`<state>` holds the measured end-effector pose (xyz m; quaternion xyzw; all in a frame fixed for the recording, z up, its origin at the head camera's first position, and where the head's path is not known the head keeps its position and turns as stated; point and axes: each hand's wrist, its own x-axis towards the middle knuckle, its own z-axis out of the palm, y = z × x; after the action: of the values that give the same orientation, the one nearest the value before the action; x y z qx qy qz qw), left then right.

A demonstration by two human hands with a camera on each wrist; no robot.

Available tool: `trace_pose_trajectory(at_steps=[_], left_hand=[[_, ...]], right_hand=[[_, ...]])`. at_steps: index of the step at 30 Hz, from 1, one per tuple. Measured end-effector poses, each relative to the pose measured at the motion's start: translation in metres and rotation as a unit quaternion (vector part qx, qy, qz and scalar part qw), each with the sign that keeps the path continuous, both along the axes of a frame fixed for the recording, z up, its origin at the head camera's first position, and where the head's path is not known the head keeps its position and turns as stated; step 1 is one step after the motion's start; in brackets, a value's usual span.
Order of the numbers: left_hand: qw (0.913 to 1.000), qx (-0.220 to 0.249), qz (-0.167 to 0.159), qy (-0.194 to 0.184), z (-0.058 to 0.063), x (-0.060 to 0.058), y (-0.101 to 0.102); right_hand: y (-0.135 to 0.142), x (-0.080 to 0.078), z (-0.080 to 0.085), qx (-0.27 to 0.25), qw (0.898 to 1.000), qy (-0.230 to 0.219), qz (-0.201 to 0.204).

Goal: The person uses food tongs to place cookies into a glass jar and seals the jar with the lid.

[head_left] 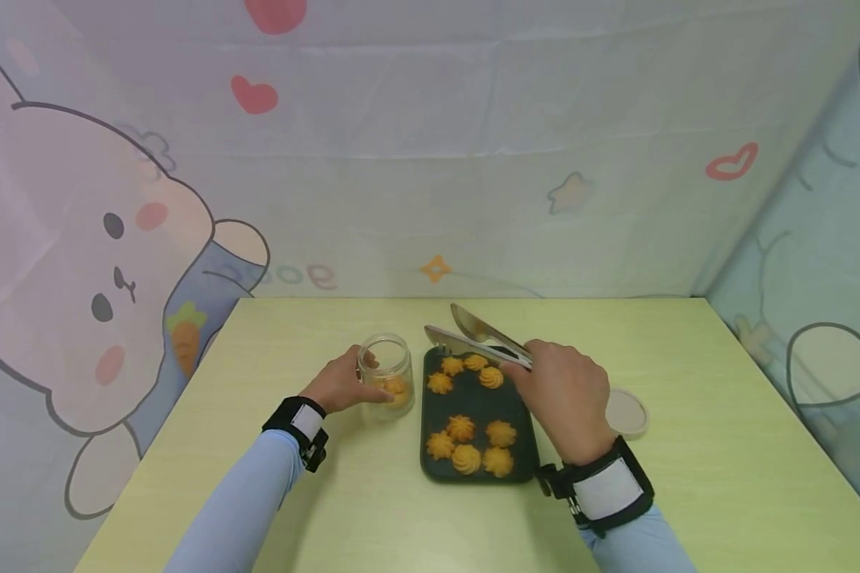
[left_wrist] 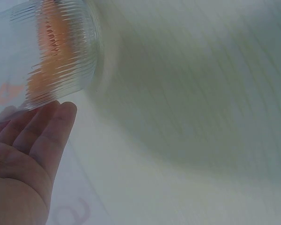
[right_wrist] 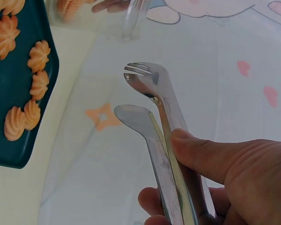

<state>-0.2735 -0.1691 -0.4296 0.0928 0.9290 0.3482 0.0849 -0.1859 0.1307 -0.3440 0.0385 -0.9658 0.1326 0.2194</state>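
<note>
At far left, on a pale printed cloth backdrop [head_left: 416,119], a white cartoon rabbit [head_left: 64,263], cut off by the edge of the head view. Next, left hand [head_left: 338,383] curled round a clear open-mouthed glass jar [head_left: 390,364], thumb on the near side, other fingers mostly hidden behind the glass; jar rim cut off in the left wrist view. Low inside, orange-gold ruffled cookies [head_left: 396,387], distorted by the ribbed glass and partly behind the thumb, too merged to count. Jar mouth facing up, base close to the pale yellow-green worktop [head_left: 731,477]; contact impossible to tell. Just right of the jar, a dark green rectangular tray [head_left: 476,404] with rounded corners, flat on the worktop. On it, golden piped cookies [head_left: 461,428], ridged, star-shaped or swirled: five in the near group, four visible in the far one. Across the tray's far edge in the head view, silver metal tongs [head_left: 489,351], tips apart, one slotted like a fork, one smooth like a spoon; handles partly covered and cut off in the right wrist view. Right hand [head_left: 564,390] gripping the tongs. Farthest right, a pale round lid-like disc [head_left: 627,412], partly hidden by the right hand.
</note>
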Motion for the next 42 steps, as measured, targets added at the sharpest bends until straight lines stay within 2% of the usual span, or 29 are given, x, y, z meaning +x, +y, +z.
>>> trace_pose_trajectory(at_steps=[12, 19, 25, 42], left_hand=[[1.0000, 0.003, 0.005, -0.002, -0.001, 0.001, -0.002], [1.0000, 0.006, 0.005, -0.004, -0.002, 0.001, -0.003], [0.9999, 0.003, 0.008, -0.008, -0.002, 0.002, -0.003], [0.9999, 0.010, 0.003, -0.006, -0.003, -0.001, -0.002]], right_hand=[[0.015, -0.002, -0.023, 0.020, 0.999, -0.010, -0.031], [0.023, -0.005, -0.035, 0.018, 0.998, -0.045, -0.046], [0.027, -0.007, -0.044, 0.015, 0.996, -0.069, -0.051], [0.030, -0.012, -0.063, 0.020, 0.994, -0.091, -0.050]])
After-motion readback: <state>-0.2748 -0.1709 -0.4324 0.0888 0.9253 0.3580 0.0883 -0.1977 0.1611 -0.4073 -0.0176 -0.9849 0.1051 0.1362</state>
